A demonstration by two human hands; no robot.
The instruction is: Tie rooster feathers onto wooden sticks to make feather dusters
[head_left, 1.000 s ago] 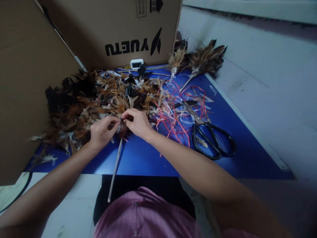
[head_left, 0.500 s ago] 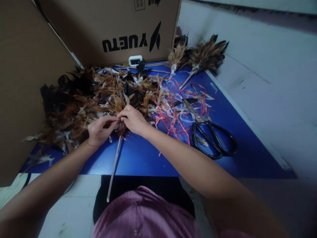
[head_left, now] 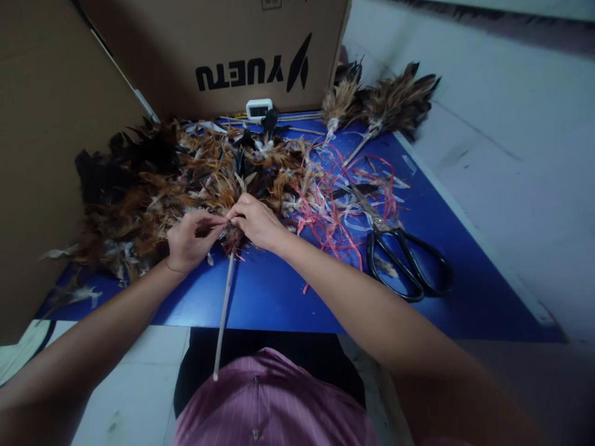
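A thin pale wooden stick reaches from my lap up to a bunch of brown feathers at its top end. My left hand and my right hand meet at that top end, fingers pinched closed around the feathers on the stick. A wide pile of loose brown and black feathers lies just behind my hands on the blue table.
Black-handled scissors lie to the right, beside tangled red and white strings. Two feather dusters rest at the back right. A cardboard box stands behind, with a small white device at its foot. Cardboard walls the left side.
Both hands stay pinched on the feathered end of the stick, shifting slightly. The stick's lower end has swung a little to the right.
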